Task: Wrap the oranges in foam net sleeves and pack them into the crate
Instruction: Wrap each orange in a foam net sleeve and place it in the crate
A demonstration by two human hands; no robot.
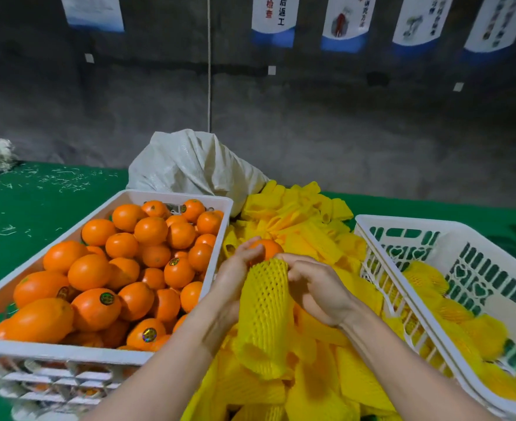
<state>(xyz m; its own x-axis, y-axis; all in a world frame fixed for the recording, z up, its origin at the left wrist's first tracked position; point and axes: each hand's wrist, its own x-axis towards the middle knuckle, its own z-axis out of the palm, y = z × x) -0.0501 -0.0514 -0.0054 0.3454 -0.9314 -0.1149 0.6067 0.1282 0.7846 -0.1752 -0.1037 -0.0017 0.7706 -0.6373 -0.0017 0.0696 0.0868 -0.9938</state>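
Observation:
My left hand (238, 268) grips an orange (269, 248) at the mouth of a yellow foam net sleeve (264, 305). My right hand (314, 287) pinches the sleeve's top edge on the other side. The sleeve hangs down between my wrists, and only the orange's top shows above it. A white crate (171, 196) on the left is full of bare oranges (123, 268), several with round stickers. On the right, a white slotted crate (402, 223) holds several oranges wrapped in yellow sleeves (451, 311).
A heap of loose yellow foam sleeves (299, 220) fills the space between the two crates and runs under my arms. Behind it lies a white woven sack (193, 165). The green table cover (38, 202) carries white shreds at the left. A grey wall stands behind.

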